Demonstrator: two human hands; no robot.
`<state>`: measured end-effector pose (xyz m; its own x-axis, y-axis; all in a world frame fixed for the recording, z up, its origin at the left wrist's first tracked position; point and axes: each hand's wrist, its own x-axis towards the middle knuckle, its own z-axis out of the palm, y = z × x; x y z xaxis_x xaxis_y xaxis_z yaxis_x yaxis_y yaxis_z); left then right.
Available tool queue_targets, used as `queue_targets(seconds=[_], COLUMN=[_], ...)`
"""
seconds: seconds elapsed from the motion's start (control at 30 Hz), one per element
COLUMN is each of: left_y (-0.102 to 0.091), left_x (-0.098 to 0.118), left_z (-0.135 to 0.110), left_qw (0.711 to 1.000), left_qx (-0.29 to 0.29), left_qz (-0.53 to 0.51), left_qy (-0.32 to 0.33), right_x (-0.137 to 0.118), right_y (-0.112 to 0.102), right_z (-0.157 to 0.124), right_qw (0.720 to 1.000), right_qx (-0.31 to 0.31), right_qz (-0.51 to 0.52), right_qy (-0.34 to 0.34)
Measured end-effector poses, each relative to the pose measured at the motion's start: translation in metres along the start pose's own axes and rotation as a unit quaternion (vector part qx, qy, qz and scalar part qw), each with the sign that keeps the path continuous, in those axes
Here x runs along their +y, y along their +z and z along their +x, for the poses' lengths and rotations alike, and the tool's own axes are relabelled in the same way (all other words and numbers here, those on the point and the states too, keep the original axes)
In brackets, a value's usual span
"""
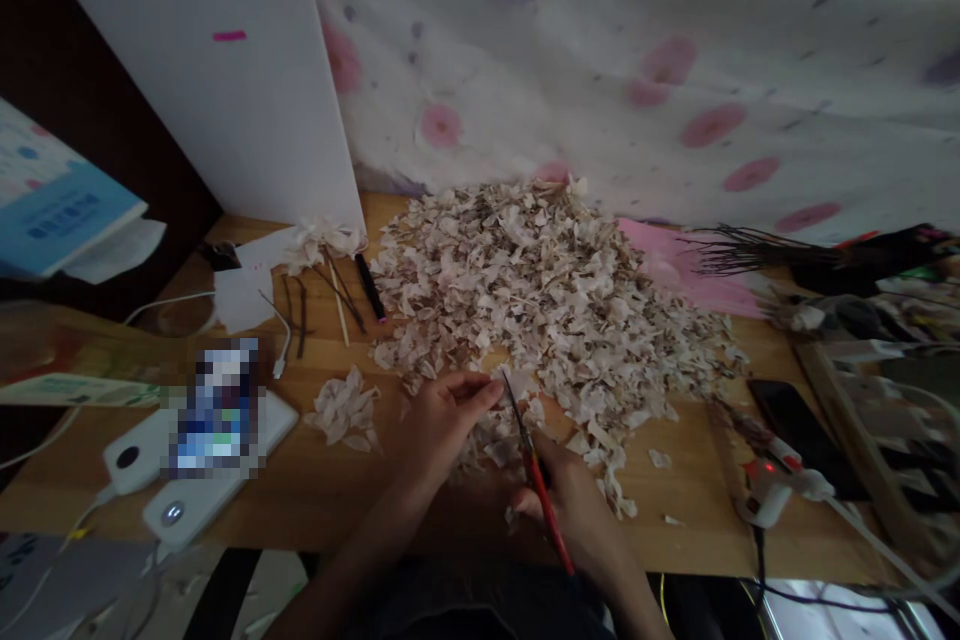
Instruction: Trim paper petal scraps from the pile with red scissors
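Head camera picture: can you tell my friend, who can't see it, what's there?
A person's right hand holds a slim red-handled tool, its dark tip beside the left hand. Just beyond is a big heap of pale, dry, papery flakes on a wooden table, with a patterned cloth behind.

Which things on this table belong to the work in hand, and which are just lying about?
Apparently in use:
red-handled tool, held in the right hand
big pile of pale, papery pieces
small pale heap near the left hand, probably

Seemingly just lying about:
black marker
dark phone
pink sheet
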<state>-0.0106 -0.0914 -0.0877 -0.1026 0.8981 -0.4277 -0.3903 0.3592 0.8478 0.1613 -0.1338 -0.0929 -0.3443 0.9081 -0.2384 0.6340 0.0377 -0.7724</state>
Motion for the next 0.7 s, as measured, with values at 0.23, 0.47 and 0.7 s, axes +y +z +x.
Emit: queue_targets(seconds=[0.23,0.47,0.7], left_y=[-0.0023,-0.0036,-0.0039], left_x=[-0.0011,0.0031,0.0081], left_z=[0.0026,0.0035,0.0009], left_qw=[1.000,0.999,0.997], left_qx=[-0.017,-0.029,-0.054], left_qz=[0.003,0.014,0.044], left_qy=[-0.005,-0.013,-0.014], right_x=[0.0045,0.0024,-0.0008], right_y=[0.0005,-0.0025,-0.0054], right_z=[-0.0015,-0.0013,-0.0031], right_qw=[1.000,0.999,0.998], right_qx=[-0.011,-0.026,-0.029], right_qz=[0.013,0.036,0.047], right_qy=[-0.008,-0.017,-0.021])
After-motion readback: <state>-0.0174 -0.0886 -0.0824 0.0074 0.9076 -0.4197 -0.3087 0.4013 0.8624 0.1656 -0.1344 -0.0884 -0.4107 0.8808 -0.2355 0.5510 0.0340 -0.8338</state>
